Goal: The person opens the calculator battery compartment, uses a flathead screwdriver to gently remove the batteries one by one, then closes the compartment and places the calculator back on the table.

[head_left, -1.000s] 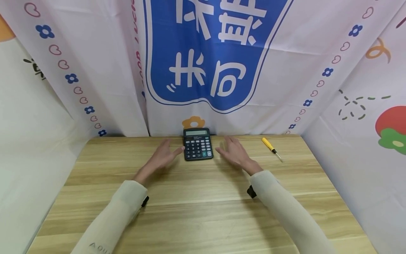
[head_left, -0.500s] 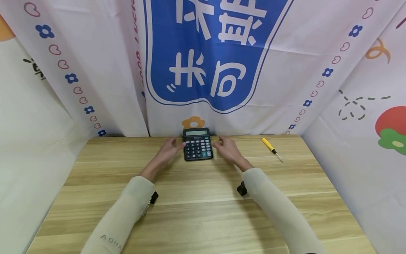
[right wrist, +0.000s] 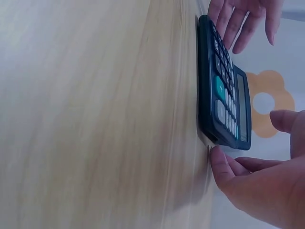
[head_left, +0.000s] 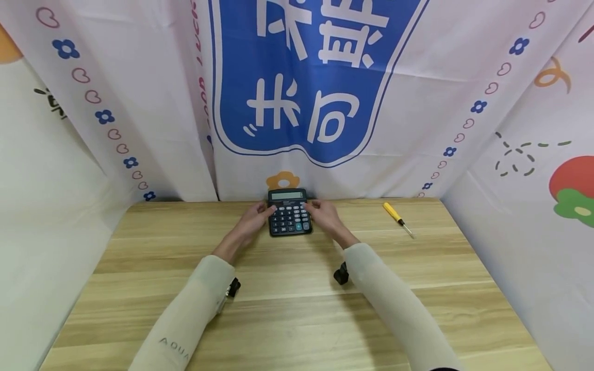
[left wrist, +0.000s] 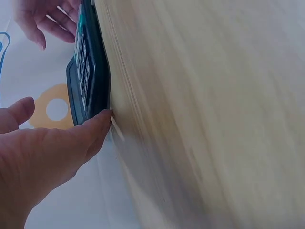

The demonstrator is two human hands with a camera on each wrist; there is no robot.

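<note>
A black desktop calculator (head_left: 290,217) with a raised display stands at the back of the wooden table, keys facing me. At its left side is my left hand (head_left: 250,219), thumb raised above the keys. The left wrist view shows that hand's fingertips (left wrist: 104,119) at the calculator's lower edge, apparently touching. On the other side, my right hand (head_left: 326,216) reaches in with the thumb over the upper right keys. In the right wrist view its fingertips (right wrist: 218,155) lie just off the calculator's corner, thumb held away. Neither hand visibly grips the calculator.
A yellow-handled screwdriver (head_left: 393,212) lies on the table (head_left: 297,319) to the right. Behind the calculator hangs a printed white cloth (head_left: 176,154) with a blue panel. White cloth walls close off both sides.
Both hands have moved inward from either side of the calculator, and their thumbs now overlap its edges. The calculator and screwdriver have stayed in place.
</note>
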